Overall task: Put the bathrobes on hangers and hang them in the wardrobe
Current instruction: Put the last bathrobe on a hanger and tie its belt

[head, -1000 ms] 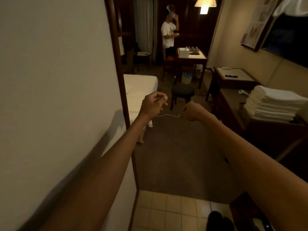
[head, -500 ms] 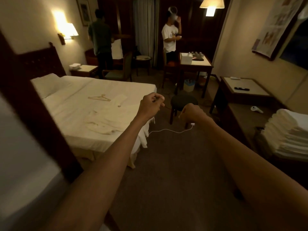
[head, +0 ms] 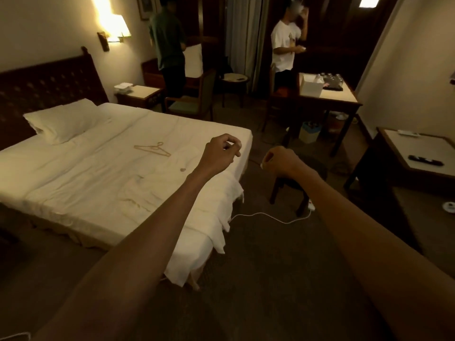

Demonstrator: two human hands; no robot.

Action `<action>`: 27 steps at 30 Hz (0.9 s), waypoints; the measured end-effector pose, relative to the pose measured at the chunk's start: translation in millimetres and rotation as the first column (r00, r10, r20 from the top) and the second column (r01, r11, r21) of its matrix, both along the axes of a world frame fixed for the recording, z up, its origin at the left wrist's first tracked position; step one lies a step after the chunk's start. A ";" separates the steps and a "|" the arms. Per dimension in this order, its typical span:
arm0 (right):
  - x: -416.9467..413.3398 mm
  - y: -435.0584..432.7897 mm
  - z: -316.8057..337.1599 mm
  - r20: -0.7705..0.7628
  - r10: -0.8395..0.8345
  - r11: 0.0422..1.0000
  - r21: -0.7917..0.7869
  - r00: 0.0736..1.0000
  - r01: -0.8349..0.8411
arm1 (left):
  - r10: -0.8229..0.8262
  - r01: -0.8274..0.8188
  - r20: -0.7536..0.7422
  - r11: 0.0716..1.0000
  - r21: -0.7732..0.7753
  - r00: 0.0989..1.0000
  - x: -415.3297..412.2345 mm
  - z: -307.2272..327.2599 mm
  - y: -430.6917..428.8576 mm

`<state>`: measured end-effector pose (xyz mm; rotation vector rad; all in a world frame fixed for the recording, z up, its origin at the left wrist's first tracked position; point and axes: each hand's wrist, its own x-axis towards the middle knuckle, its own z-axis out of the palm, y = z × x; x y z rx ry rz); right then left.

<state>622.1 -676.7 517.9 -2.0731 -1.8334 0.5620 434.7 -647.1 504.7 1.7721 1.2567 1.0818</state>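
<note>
Bed (head: 73, 173) swings into view, hanger (head: 152, 150) at ten o'clock from left hand (head: 220, 156), likely fetchable next; it and right hand (head: 280, 162) curl, grip contents unclear.

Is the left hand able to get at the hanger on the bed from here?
Probably, with a lean: the hanger lies uncovered on the bed, beyond the left hand, and nothing stands between them. Its fingers are curled and would need to open.
</note>
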 end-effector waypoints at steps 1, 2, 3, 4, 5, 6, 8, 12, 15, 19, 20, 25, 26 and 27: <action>0.0 25.1 -2.7 -0.007 0.023 1.000 -0.005 1.000 -0.023 | 0.008 -0.008 -0.011 1.000 -0.014 1.000 -0.3 -2.0 22.8; 0.8 50.1 -5.9 -0.010 0.040 0.999 -0.007 0.999 -0.040 | 0.014 -0.014 -0.025 1.000 -0.023 1.000 -0.4 -4.5 44.9; 1.6 76.0 -9.3 -0.011 0.053 0.999 -0.009 0.999 -0.053 | 0.023 -0.024 -0.039 0.999 -0.029 0.999 -0.5 -7.2 67.2; 2.0 102.4 -12.7 -0.013 0.069 0.998 -0.014 0.998 -0.069 | 0.035 -0.037 -0.049 0.999 -0.036 0.998 -1.1 -10.1 89.2; 2.2 128.9 -17.3 -0.015 0.090 0.996 -0.024 0.996 -0.091 | 0.050 -0.052 -0.052 0.998 -0.042 0.997 -1.7 -13.1 111.0; 2.5 156.5 -22.0 -0.014 0.113 0.993 -0.036 0.993 -0.114 | 0.068 -0.071 -0.053 0.997 -0.044 0.996 -2.2 -16.6 133.6; 3.3 213.0 -31.0 0.017 0.171 0.984 -0.052 0.985 -0.170 | 0.121 -0.124 -0.059 0.991 -0.045 0.991 -3.2 -25.0 179.9; 5.4 325.9 -47.7 0.044 0.265 0.962 -0.079 0.963 -0.261 | 0.204 -0.210 -0.076 0.974 -0.080 0.976 -4.6 -41.5 271.8; 3.2 408.5 -52.9 0.075 0.347 0.932 -0.136 0.935 -0.336 | 0.283 -0.292 -0.087 0.950 -0.113 0.955 -9.6 -46.0 339.2; -11.3 506.8 -58.1 0.042 0.424 0.899 -0.142 0.905 -0.414 | 0.371 -0.379 -0.087 0.916 -0.133 0.925 -23.1 -51.0 419.3; -17.7 527.6 -62.2 0.036 0.448 0.887 -0.144 0.893 -0.439 | 0.391 -0.401 -0.093 0.905 -0.140 0.916 -27.7 -54.7 437.1; -55.0 631.0 -98.9 -0.033 0.515 0.839 -0.186 0.857 -0.511 | 0.491 -0.500 -0.096 0.850 -0.167 0.866 -62.2 -89.7 521.4; -63.2 652.6 -108.6 -0.045 0.528 0.827 -0.200 0.848 -0.526 | 0.508 -0.518 -0.099 0.839 -0.166 0.855 -70.6 -99.9 537.9; -71.2 673.3 -118.5 -0.060 0.540 0.815 -0.213 0.840 -0.539 | 0.523 -0.533 -0.103 0.829 -0.170 0.846 -78.9 -110.9 554.8</action>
